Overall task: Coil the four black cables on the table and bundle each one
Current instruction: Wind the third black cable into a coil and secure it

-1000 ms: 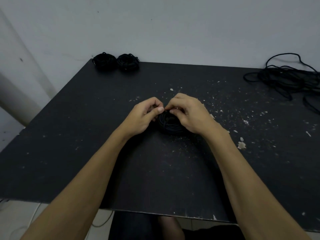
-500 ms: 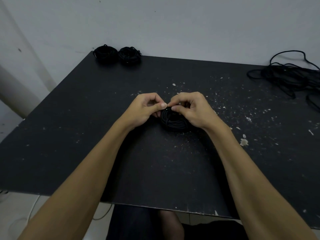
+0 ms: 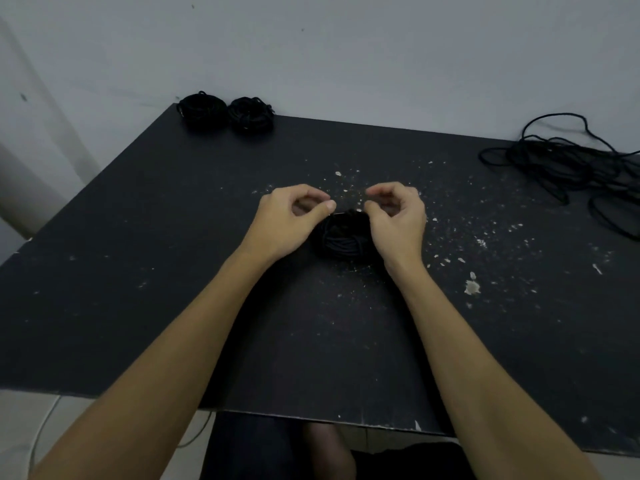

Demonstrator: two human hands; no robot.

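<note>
A coiled black cable lies on the black table at the centre, between my two hands. My left hand pinches a thin tie end at the coil's upper left, thumb against forefinger. My right hand pinches the other end at the coil's upper right, fingers curled. The tie itself is barely visible. Two finished black coils sit side by side at the far left corner. A loose tangled black cable sprawls at the far right.
White flecks and crumbs are scattered over the table's middle and right. A grey wall rises right behind the table. The near edge of the table runs just above my lap.
My hands have drawn apart sideways over the coil, where before their fingertips met above it. The coil stays in place.
</note>
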